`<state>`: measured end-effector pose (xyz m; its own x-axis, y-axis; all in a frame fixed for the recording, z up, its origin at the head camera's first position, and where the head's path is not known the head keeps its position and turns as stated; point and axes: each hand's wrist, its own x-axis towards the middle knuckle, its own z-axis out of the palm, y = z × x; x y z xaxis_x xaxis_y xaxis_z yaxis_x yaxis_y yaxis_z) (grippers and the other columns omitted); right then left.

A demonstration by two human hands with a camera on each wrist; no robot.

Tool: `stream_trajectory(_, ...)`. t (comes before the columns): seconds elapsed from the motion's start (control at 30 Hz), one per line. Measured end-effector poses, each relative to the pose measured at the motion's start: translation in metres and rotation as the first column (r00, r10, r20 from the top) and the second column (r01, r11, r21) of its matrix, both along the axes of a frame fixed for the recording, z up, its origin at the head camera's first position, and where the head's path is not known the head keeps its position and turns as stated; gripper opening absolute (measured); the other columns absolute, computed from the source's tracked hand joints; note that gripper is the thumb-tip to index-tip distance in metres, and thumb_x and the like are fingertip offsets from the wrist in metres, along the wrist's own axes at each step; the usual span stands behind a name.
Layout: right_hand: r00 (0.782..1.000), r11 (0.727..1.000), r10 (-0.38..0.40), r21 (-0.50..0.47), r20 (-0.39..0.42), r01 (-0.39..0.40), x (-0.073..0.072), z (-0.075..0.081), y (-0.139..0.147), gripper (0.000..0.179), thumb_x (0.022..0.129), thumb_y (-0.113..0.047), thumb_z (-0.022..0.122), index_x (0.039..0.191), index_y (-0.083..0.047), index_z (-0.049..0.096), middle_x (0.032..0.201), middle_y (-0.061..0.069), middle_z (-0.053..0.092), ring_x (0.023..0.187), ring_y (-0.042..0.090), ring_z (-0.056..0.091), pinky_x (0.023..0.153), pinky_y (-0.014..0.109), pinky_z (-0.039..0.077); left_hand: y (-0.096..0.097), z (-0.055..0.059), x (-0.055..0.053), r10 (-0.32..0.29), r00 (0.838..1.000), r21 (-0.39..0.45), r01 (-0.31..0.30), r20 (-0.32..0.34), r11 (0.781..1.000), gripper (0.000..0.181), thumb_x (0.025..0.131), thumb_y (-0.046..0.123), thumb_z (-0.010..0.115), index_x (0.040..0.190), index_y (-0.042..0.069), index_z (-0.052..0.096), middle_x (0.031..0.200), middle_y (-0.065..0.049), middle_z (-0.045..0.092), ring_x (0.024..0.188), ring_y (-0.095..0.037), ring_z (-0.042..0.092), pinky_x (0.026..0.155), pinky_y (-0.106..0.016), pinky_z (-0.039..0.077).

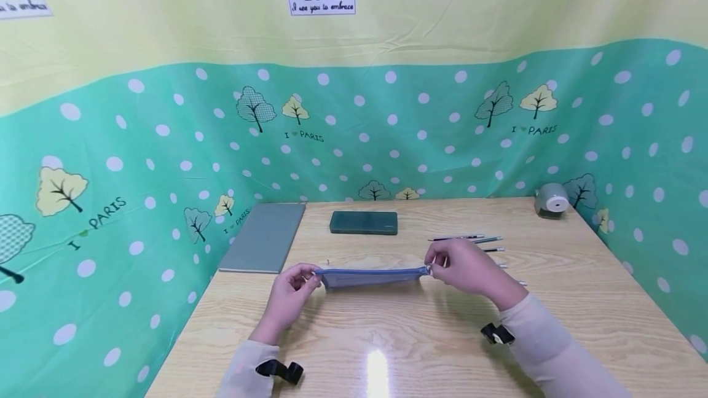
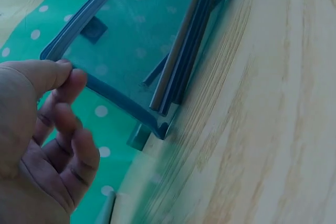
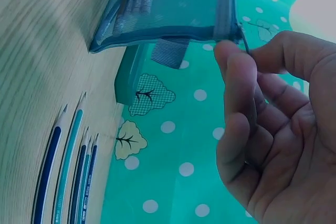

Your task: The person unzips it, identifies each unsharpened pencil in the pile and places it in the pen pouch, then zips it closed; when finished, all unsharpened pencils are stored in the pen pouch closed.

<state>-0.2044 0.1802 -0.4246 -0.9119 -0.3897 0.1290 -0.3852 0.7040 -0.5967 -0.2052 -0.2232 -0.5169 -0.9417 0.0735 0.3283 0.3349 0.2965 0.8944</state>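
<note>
A blue see-through mesh zipper pouch [image 1: 373,277] stands upright above the table in front of me, its zipper edge on top. Several pencils [image 2: 181,45] lie along its bottom, seen through the mesh in both wrist views. My left hand [image 1: 289,295] pinches the pouch's left top corner between thumb and forefinger. At the opposite end of the zipper, my right hand [image 1: 467,268] pinches the small zipper pull [image 3: 245,39] at the corner, its other fingers curled below. The zipper looks closed along its length.
Several loose pencils [image 3: 47,174] lie side by side on the table beyond my right hand. A dark green case [image 1: 363,222] is at the back middle, a grey notebook [image 1: 264,237] at the back left, and a pencil sharpener [image 1: 550,200] at the back right corner. Patterned cloth surrounds the table.
</note>
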Motion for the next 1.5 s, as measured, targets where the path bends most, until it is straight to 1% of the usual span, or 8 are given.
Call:
stream_trajectory(0.13, 0.996, 0.997, 0.044, -0.060, 0.081, -0.039, 0.000, 0.001, 0.002, 0.011, 0.097, -0.006, 0.067, 0.098, -0.014, 0.075, 0.078, -0.003, 0.069, 0.063, 0.018, 0.067, 0.057, 0.032, 0.055, -0.003, -0.001, -0.001, -0.059, 0.998, 0.047, 0.058, 0.033, 0.997, 0.009, 0.098, 0.014, 0.075, 0.106, 0.011, 0.075, 0.092, -0.021, 0.071, 0.058, -0.021, 0.060, 0.052, -0.029, 0.052)
stream_trajectory(0.27, 0.990, 0.995, 0.067, -0.077, 0.125, -0.058, 0.000, 0.001, 0.002, 0.008, 0.099, -0.009, 0.069, 0.095, -0.013, 0.074, 0.078, -0.001, 0.070, 0.066, 0.021, 0.068, 0.058, 0.033, 0.056, -0.006, -0.002, -0.001, -0.093, 0.993, 0.066, 0.088, 0.068, 0.994, 0.013, 0.097, 0.014, 0.077, 0.110, 0.012, 0.075, 0.096, -0.020, 0.070, 0.064, -0.033, 0.067, 0.054, -0.038, 0.057)
stream_trajectory(0.43, 0.989, 0.996, 0.078, -0.056, 0.123, -0.071, 0.001, -0.001, 0.001, 0.010, 0.098, -0.008, 0.070, 0.092, -0.014, 0.074, 0.076, -0.001, 0.070, 0.065, 0.019, 0.067, 0.057, 0.032, 0.055, -0.009, -0.004, -0.001, -0.106, 0.990, 0.048, 0.102, 0.091, 0.994, 0.016, 0.097, 0.019, 0.077, 0.111, 0.011, 0.076, 0.098, -0.013, 0.073, 0.069, -0.031, 0.070, 0.056, -0.038, 0.057)
stream_trajectory(0.77, 0.987, 0.991, 0.136, -0.009, 0.084, -0.136, 0.012, -0.015, -0.001, 0.015, 0.092, -0.006, 0.073, 0.084, -0.019, 0.072, 0.075, -0.010, 0.063, 0.065, 0.010, 0.056, 0.059, 0.027, 0.048, -0.012, 0.000, 0.009, -0.117, 0.983, -0.046, 0.124, 0.142, 0.991, 0.020, 0.095, 0.022, 0.080, 0.110, 0.009, 0.079, 0.089, -0.019, 0.074, 0.067, -0.038, 0.064, 0.053, -0.027, 0.050)
stream_trajectory(1.03, 0.983, 0.989, 0.146, 0.025, 0.110, -0.149, 0.022, -0.039, 0.003, 0.014, 0.096, -0.015, 0.074, 0.084, -0.023, 0.071, 0.075, -0.012, 0.063, 0.064, 0.007, 0.054, 0.056, 0.026, 0.047, -0.020, 0.002, 0.010, -0.198, 0.962, -0.123, 0.224, 0.188, 0.967, 0.018, 0.089, 0.022, 0.085, 0.103, 0.013, 0.078, 0.086, -0.008, 0.073, 0.060, -0.011, 0.057, 0.050, -0.023, 0.045)
stream_trajectory(1.3, 0.964, 0.979, 0.197, 0.020, 0.181, -0.203, 0.034, -0.051, 0.008, 0.014, 0.095, -0.012, 0.075, 0.086, -0.021, 0.069, 0.077, -0.012, 0.061, 0.068, 0.007, 0.054, 0.060, 0.028, 0.050, -0.027, -0.007, 0.007, -0.271, 0.923, -0.187, 0.327, 0.272, 0.926, 0.017, 0.086, 0.023, 0.088, 0.099, 0.018, 0.077, 0.089, -0.002, 0.074, 0.057, -0.012, 0.059, 0.049, -0.023, 0.048)
stream_trajectory(1.4, 0.950, 0.968, 0.242, 0.016, 0.197, -0.250, 0.035, -0.055, 0.009, 0.016, 0.094, -0.010, 0.075, 0.085, -0.022, 0.068, 0.076, -0.012, 0.060, 0.067, 0.005, 0.053, 0.060, 0.026, 0.049, -0.026, -0.009, 0.007, -0.279, 0.917, -0.223, 0.346, 0.284, 0.911, 0.017, 0.086, 0.023, 0.088, 0.098, 0.019, 0.078, 0.086, 0.000, 0.073, 0.056, -0.010, 0.058, 0.049, -0.023, 0.048)
stream_trajectory(1.5, 0.938, 0.957, 0.281, 0.016, 0.203, -0.290, 0.035, -0.060, 0.010, 0.019, 0.093, -0.010, 0.076, 0.083, -0.023, 0.067, 0.075, -0.013, 0.059, 0.066, 0.002, 0.053, 0.060, 0.025, 0.049, -0.024, -0.009, 0.008, -0.266, 0.923, -0.276, 0.343, 0.279, 0.898, 0.017, 0.085, 0.026, 0.090, 0.096, 0.023, 0.078, 0.084, 0.003, 0.072, 0.057, -0.007, 0.056, 0.050, -0.022, 0.046)
